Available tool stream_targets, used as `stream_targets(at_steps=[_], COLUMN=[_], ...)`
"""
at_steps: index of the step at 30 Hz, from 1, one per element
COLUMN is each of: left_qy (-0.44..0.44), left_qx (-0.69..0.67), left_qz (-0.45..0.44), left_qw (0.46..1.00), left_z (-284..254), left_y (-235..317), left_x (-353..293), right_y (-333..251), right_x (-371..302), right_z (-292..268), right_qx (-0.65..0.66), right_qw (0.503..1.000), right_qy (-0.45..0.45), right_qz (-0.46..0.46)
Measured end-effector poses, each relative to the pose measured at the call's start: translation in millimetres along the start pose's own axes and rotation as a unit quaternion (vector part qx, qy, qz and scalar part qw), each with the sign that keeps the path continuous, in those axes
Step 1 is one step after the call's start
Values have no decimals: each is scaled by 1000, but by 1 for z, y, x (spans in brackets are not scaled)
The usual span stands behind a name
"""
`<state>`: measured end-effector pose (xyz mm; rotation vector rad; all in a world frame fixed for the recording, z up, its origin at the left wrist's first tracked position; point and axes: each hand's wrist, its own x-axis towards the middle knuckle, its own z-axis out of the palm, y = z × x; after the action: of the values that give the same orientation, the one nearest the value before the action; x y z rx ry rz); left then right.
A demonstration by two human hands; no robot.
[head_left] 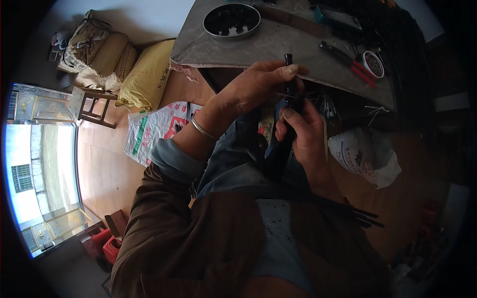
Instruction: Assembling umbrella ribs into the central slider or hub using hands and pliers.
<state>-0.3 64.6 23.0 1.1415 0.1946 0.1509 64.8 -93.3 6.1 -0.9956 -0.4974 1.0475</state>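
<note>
Black rod (288, 60) stands between the two hands, in front of the body, its tip overlapping the table (196, 42) in this view. Its long axis runs away from the lap, nearly straight up the view, with the knobbed tip at the far end. The left hand (261, 82) reaches in from the left and is nearer that tip; the right hand (305, 131) sits lower, closer to the body, so the two grips lie one beyond the other along the same line, a short stretch of black showing between them.

The left thumb presses on the rod just below the tip, fingers bent behind it, pinching it with no visible gap. The right thumb and curled fingers wrap the darker lower part; how firmly they squeeze I cannot tell. Shadow hides whether that lower part is one piece with the rod. Thin black rods (365, 216) lie across the lap, their ends jutting to the right, apart from both hands
</note>
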Motion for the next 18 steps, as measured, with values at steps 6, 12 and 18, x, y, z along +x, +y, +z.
stream_targets(at_steps=[6,12,18], left_qy=[17,5,4], left_qx=[-4,-6,-11], left_qz=[33,49,58], left_qw=[999,999,998], left_z=[-5,-5,-4], left_y=[-2,-2,-2], left_x=[1,0,-3], right_y=[1,3,6], right_x=[0,3,7], right_z=[-1,0,0], right_qx=[-8,-14,-6], right_qw=[1000,1000,1000], right_qy=[-11,-10,-1], right_qz=[3,6,-1])
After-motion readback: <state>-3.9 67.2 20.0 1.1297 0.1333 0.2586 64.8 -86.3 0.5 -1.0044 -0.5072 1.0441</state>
